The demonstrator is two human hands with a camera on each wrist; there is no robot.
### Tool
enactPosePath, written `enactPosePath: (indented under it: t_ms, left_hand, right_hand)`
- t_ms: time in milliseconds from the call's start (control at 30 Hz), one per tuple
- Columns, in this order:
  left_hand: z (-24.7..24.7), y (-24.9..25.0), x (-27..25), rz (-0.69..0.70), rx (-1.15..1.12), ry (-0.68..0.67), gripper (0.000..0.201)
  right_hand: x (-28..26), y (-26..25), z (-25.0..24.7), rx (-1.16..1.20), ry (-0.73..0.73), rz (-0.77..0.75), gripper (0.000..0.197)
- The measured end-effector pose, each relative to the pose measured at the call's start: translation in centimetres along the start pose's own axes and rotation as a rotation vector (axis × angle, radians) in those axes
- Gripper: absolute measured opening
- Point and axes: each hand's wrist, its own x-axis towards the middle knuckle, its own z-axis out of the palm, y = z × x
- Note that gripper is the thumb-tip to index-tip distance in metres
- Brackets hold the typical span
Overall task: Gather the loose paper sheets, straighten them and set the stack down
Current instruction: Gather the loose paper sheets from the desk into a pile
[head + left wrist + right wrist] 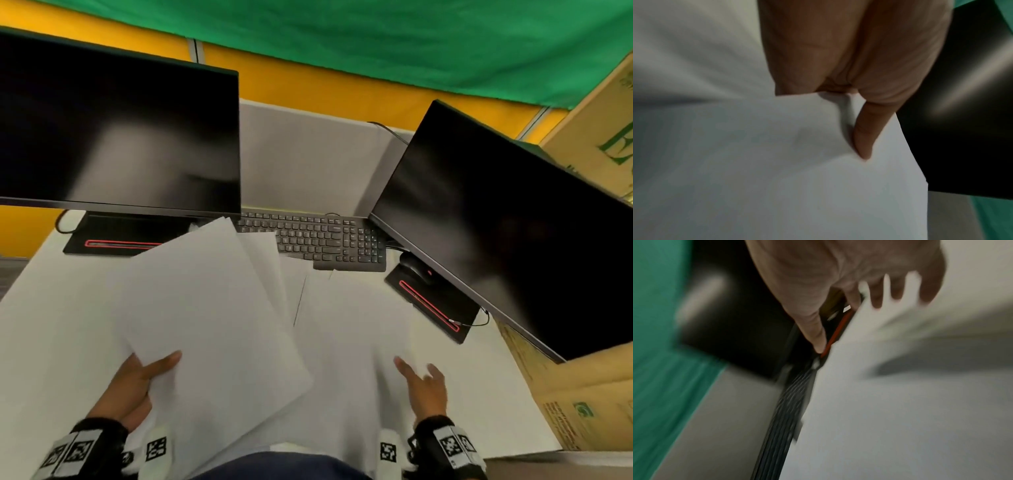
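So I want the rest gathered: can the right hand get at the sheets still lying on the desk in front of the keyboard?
Probably yes. The right hand is open and holds nothing, and the loose sheets lie flat just ahead of it with nothing between. The left hand holds its sheets off to the side.

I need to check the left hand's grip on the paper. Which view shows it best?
The left wrist view: the left hand pinches the sheets, thumb pressed on top. The head view shows the same thumb-on-top grip smaller. The right wrist view is blurred and shows only the right hand.
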Motion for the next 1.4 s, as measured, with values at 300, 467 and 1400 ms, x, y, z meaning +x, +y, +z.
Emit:
enactPosePath:
  t_ms: [300,467,1400]
  left_hand:
    - [-3.4,-2.5,3.2,-0.123,0.235,0.158,0.046]
    - [-3.2,-2.5,3.1,-0.115,0.264,0.169,0.046]
    - [-0.4,1.9,0.1,-0.218,-0.113,-0.157,0.078]
  right_hand:
    - [0.9,0.2,3.4,-0.115,-0.108,0.161,0.066]
    - [1.9,1.5,4.3,-0.020,-0.141,0.133,0.053]
    - [-5.7,-3.3,13.9,-0.116,-0.657,-0.158,0.024]
